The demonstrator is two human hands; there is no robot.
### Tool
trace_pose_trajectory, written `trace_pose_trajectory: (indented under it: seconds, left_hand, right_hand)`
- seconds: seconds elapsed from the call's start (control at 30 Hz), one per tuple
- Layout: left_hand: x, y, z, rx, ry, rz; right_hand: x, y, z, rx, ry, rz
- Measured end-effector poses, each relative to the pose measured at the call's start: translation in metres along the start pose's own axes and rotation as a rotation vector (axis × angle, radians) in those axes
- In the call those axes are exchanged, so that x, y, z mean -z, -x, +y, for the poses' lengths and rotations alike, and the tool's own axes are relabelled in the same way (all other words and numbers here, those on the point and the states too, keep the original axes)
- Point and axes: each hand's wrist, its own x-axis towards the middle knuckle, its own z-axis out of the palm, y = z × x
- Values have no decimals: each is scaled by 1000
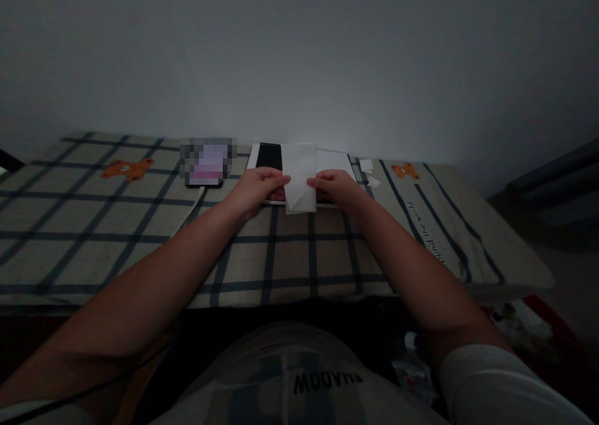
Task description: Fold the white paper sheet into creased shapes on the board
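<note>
A folded sheet of white paper [300, 174] is held upright between my two hands, with a slanted fold near its lower end. My left hand [259, 186] pinches its left edge between thumb and fingers. On the opposite edge, my right hand [337, 186] pinches the paper in the same way. Behind and beneath it lies a flat white board or book [333, 160] with a black panel [269, 155] at its left. The paper hides the middle of that flat item.
Left of my hands lies a phone [206, 166], its screen blurred, with a white cable [189, 211]. Small paper scraps [366, 165] rest at the right. A checked cloth [290, 250] covers the table, which meets a plain wall [299, 57]. A clear bottle [412, 366] stands below.
</note>
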Motion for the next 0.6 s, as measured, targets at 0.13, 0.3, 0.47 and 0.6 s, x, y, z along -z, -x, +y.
trace_pose_trajectory:
  seconds: [0.13,0.3,0.47,0.6]
  left_hand:
    - [1,1,0,42,-32,-72]
    - [0,1,-2,48,-119,-69]
    - [0,1,-1,-23,-112,18]
    - [-2,3,2,-12,-98,35]
  right_hand:
    - [-1,1,-3,59,35,79]
    - [1,-2,-2,98,43,148]
    - [0,-4,1,53,-55,67]
    - [0,-3,3,26,-56,30]
